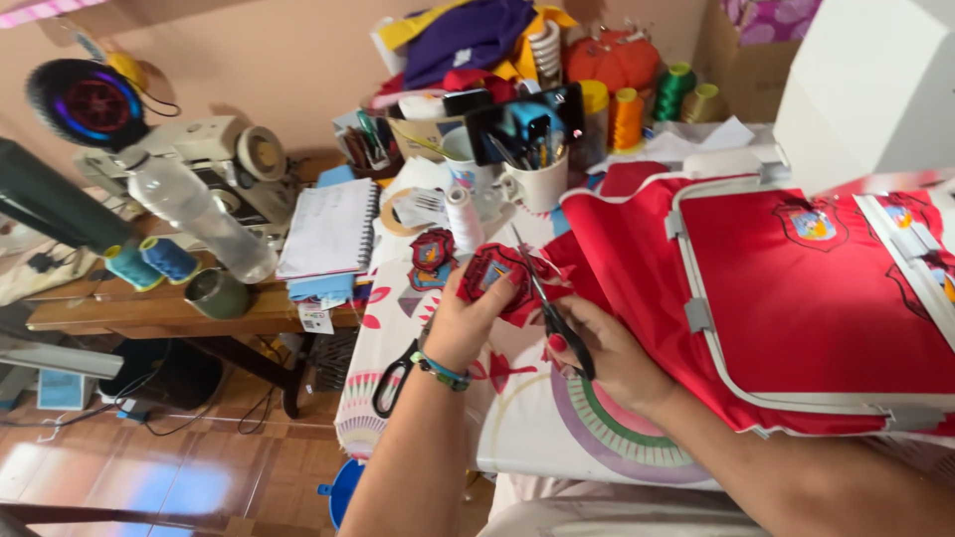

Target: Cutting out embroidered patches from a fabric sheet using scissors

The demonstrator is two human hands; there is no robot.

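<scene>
Seen from the head camera, the left hand [468, 318] clamps its fingers on a red embroidered patch [497, 273] above the counter [517, 438], while the right hand [607, 358] grips scissors [547, 298], blades at the patch's edge. Red fabric in a grey hoop [796, 298] lies just right; thread spools [627, 117], mugs [537, 184], a notebook [328, 229] and a water bottle [199, 214] crowd behind.

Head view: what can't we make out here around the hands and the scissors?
- Scissors: handles hidden inside the right hand; the blades' opening is too thin to judge.
- Red embroidered patch: lower part covered by the left hand; design too small to read.
- Second scissors: blades hidden behind the left wrist.
- Embroidery hoop: right side cut off by the frame edge.
</scene>
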